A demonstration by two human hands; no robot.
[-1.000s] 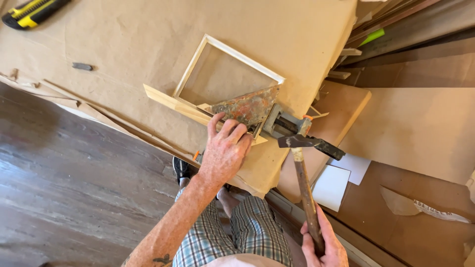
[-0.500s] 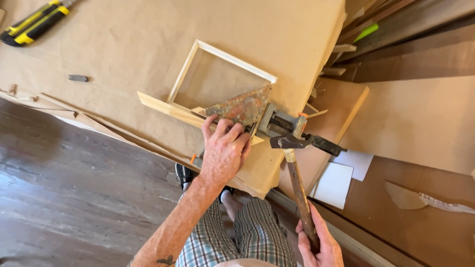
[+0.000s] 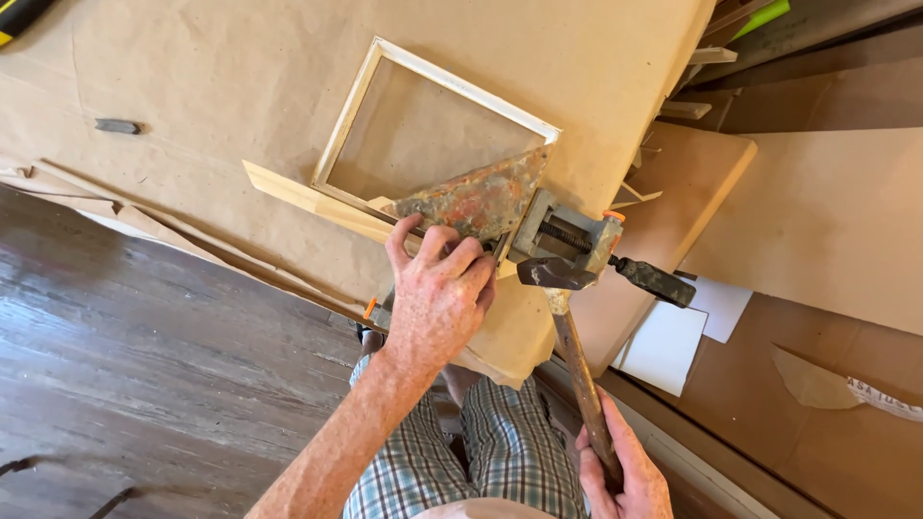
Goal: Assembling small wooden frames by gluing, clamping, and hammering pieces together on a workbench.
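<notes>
Hammer (image 3: 575,356) handle near-vertical, head uppermost

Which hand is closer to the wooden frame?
Left. The left hand rests on the rusty corner clamp at the wooden frame corner. The right hand is far below, gripping the hammer handle's end.

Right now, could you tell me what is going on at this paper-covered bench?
A person stands at the bench, working on a small wooden frame whose near corner sits in a rusty corner clamp. The left hand presses down on the clamp and the wood strip beside it. The right hand grips a hammer by the end of its handle, with the head close against the clamp's screw side.
</notes>
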